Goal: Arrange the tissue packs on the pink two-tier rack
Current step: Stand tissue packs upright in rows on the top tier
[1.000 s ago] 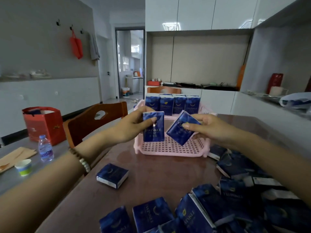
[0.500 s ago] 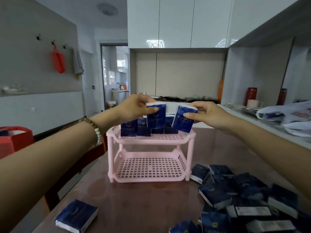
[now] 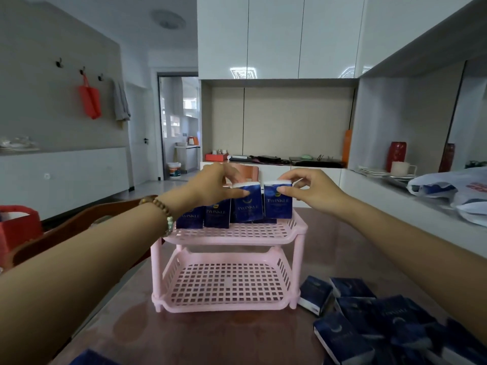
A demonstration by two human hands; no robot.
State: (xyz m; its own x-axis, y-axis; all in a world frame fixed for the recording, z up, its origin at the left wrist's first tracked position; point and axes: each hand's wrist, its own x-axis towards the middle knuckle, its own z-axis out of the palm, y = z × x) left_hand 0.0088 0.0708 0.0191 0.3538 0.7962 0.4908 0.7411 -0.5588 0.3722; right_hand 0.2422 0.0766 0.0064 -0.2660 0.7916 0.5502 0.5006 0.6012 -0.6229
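Note:
The pink two-tier rack [image 3: 297, 231] stands on the brown table in front of me. On its top tier several dark blue tissue packs stand upright in a row. My left hand [image 3: 213, 187] pinches the top of one pack [image 3: 247, 205], which leans slightly. My right hand [image 3: 309, 189] pinches the top of the pack beside it [image 3: 278, 206], at the right end of the row, upright on the tier. The lower tier [image 3: 226, 284] holds nothing. A heap of loose packs [image 3: 369, 322] lies on the table at the lower right.
A wooden chair [image 3: 76, 227] stands left of the table, with a red bag [image 3: 18, 225] beyond it. A counter on the right carries plastic bags [image 3: 450, 189], a mug and red containers. One more pack shows at the bottom edge [image 3: 89, 359].
The view rose from the table to the rack's top tier. Both hands carried their packs up and back, and now hold them upright in the top row.

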